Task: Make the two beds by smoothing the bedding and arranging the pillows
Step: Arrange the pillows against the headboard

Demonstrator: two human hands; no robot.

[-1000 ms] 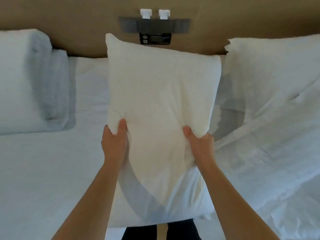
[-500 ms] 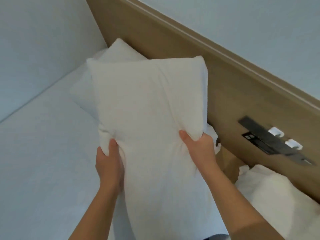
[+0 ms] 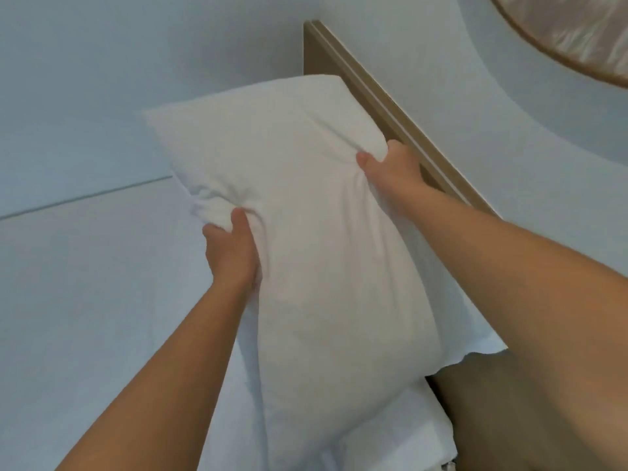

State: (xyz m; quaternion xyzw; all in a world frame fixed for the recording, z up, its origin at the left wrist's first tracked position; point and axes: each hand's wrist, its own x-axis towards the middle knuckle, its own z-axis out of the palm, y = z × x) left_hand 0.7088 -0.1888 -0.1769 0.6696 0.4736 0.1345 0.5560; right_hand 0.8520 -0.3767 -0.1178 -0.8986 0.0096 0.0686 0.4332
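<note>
I hold a white pillow point(image 3: 306, 185) in both hands, lifted above the bed and tilted toward the headboard. My left hand point(image 3: 234, 253) grips its left edge, fingers dug into bunched fabric. My right hand point(image 3: 394, 168) grips the right edge close to the wooden headboard point(image 3: 384, 96). The bed's white sheet point(image 3: 85, 300) lies smooth to the left and below the pillow. The pillow that lay at the head of this bed is hidden behind the held one.
A pale wall point(image 3: 102, 79) borders the bed's far side, and the headboard ends at the top centre. A round wood-framed object point(image 3: 577, 32) hangs on the wall at top right. Brown wood point(image 3: 475, 419) shows beside the mattress at lower right.
The pillow has swung left and up toward the head of the left bed. My view turned left too, so the second bed and the headboard's switch panel have left the frame.
</note>
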